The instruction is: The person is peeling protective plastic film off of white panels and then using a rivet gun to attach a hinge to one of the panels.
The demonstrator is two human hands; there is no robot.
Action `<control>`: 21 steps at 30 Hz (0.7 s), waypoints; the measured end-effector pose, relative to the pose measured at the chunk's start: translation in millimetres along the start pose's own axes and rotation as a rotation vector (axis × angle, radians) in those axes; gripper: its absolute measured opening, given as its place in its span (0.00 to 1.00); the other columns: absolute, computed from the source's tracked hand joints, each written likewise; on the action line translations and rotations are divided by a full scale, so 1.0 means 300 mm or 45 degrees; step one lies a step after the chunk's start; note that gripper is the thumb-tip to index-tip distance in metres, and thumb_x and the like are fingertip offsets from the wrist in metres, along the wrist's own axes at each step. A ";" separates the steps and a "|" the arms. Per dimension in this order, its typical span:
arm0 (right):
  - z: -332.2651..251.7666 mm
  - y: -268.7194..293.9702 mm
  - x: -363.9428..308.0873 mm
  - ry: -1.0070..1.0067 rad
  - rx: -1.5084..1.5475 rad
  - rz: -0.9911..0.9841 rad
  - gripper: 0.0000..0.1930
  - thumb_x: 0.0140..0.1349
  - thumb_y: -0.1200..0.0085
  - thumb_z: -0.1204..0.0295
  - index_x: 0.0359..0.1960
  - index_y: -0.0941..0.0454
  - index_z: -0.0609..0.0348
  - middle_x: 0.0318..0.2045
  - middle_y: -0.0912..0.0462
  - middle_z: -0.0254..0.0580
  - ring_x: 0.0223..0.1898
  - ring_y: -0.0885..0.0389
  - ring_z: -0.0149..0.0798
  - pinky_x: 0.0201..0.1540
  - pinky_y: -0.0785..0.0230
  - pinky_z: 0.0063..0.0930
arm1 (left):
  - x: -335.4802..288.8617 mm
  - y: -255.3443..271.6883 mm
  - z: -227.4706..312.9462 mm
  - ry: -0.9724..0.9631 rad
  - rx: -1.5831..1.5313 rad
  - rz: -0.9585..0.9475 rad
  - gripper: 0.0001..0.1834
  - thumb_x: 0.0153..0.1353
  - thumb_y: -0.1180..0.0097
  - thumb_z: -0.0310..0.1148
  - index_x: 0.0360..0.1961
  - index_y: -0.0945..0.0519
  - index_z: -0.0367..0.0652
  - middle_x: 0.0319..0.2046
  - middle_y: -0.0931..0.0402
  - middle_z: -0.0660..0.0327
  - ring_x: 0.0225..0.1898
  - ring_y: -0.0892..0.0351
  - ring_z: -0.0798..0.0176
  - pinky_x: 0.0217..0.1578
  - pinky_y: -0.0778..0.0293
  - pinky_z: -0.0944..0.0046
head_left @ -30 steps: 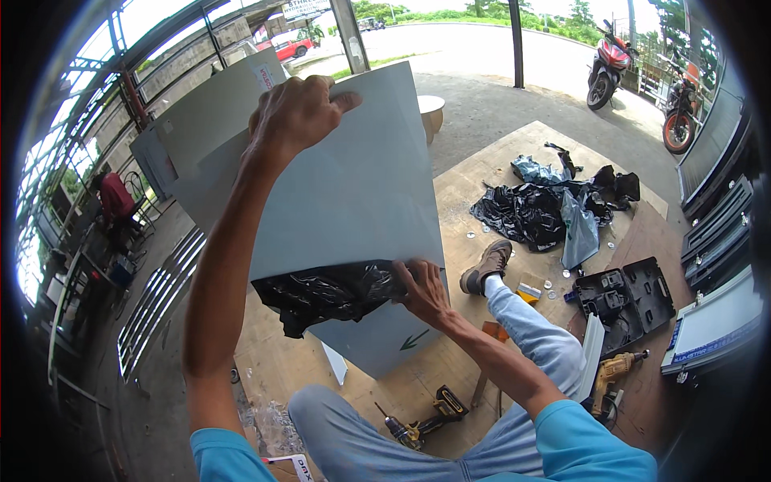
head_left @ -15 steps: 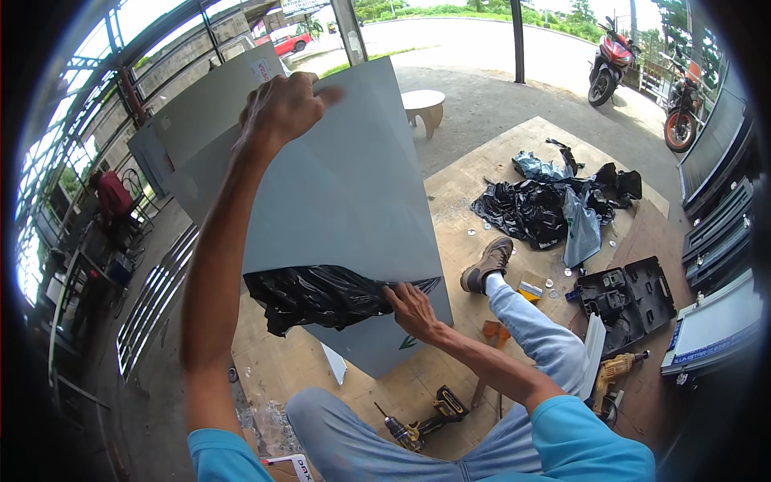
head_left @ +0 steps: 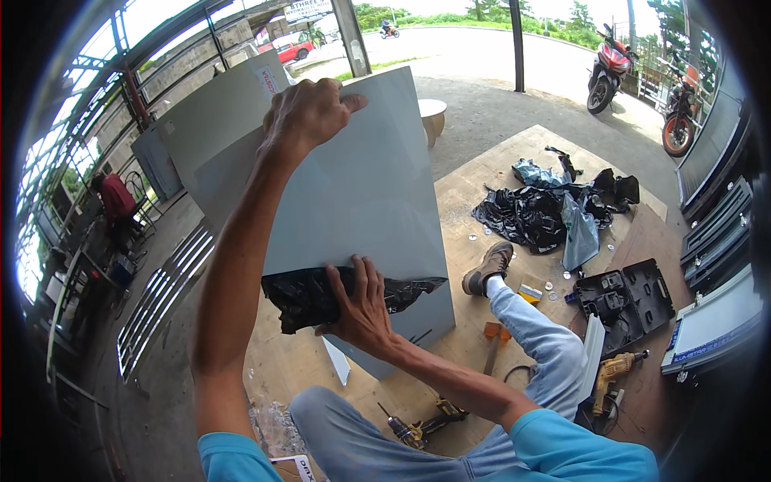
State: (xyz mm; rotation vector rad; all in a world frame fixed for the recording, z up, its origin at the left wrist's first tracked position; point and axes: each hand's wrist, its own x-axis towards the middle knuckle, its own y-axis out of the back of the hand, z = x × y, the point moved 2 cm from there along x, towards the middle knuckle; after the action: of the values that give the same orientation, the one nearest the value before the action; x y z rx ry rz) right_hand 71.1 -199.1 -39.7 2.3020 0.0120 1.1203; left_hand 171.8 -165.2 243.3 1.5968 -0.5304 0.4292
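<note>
Here, gripping smooth, flat grey panel at upper centre with left fingers curled over; below centre, pressing crinkled, glossy black film with right fingers spread.

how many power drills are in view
2: one black-and-yellow power drill on the tan plywood board, one yellow power drill near the open black plastic case; others may be hidden.

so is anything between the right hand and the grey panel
Yes, black plastic film lies between part of the right hand and the grey panel, low on its face. Nothing visible separates the left hand from the panel's top edge.
</note>
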 end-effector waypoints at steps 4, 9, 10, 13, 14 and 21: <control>0.027 -0.090 -0.039 0.055 -0.044 0.042 0.56 0.31 0.27 0.56 0.66 0.48 0.46 0.59 0.48 0.58 0.61 0.50 0.60 0.62 0.54 0.58 | 0.009 0.016 -0.013 0.019 -0.015 -0.093 0.35 0.55 0.51 0.63 0.43 0.20 0.39 0.35 0.20 0.45 0.44 0.20 0.45 0.46 0.28 0.47; 0.062 -0.159 0.000 0.094 -0.044 0.155 0.44 0.44 0.37 0.70 0.66 0.46 0.49 0.51 0.40 0.54 0.54 0.41 0.54 0.57 0.48 0.51 | 0.022 -0.023 -0.063 0.024 0.049 0.048 0.34 0.56 0.51 0.63 0.46 0.21 0.41 0.39 0.20 0.49 0.47 0.22 0.48 0.49 0.29 0.48; 0.064 -0.163 0.007 0.061 -0.019 0.162 0.41 0.44 0.40 0.73 0.65 0.43 0.51 0.47 0.37 0.52 0.50 0.38 0.51 0.53 0.45 0.47 | 0.030 -0.030 -0.064 0.043 0.056 0.045 0.32 0.57 0.51 0.61 0.48 0.21 0.44 0.42 0.20 0.51 0.49 0.23 0.49 0.51 0.30 0.49; 0.055 -0.188 -0.007 0.083 0.033 0.135 0.34 0.45 0.45 0.77 0.59 0.37 0.54 0.38 0.33 0.47 0.43 0.35 0.46 0.46 0.42 0.40 | 0.046 -0.038 -0.130 -0.017 0.033 0.020 0.36 0.55 0.51 0.64 0.48 0.22 0.40 0.40 0.20 0.48 0.47 0.22 0.48 0.50 0.30 0.49; 0.045 -0.198 -0.019 0.149 0.056 0.108 0.30 0.45 0.46 0.77 0.55 0.34 0.55 0.34 0.32 0.44 0.39 0.34 0.43 0.42 0.41 0.37 | 0.046 -0.041 -0.156 -0.061 0.016 0.050 0.39 0.54 0.52 0.66 0.45 0.21 0.37 0.37 0.20 0.46 0.46 0.21 0.47 0.49 0.30 0.49; 0.122 -0.232 -0.115 0.290 -0.036 0.028 0.20 0.47 0.48 0.77 0.45 0.29 0.53 0.27 0.34 0.38 0.33 0.34 0.39 0.38 0.43 0.33 | 0.053 -0.047 -0.068 -0.128 -0.012 0.146 0.34 0.56 0.51 0.62 0.42 0.21 0.37 0.39 0.21 0.43 0.46 0.22 0.44 0.48 0.29 0.48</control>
State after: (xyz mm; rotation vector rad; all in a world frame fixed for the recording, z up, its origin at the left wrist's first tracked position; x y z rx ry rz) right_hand 91.4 -167.6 -116.8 2.1432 0.0578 1.3791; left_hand 193.5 -145.5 242.6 1.5898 -0.7020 0.4332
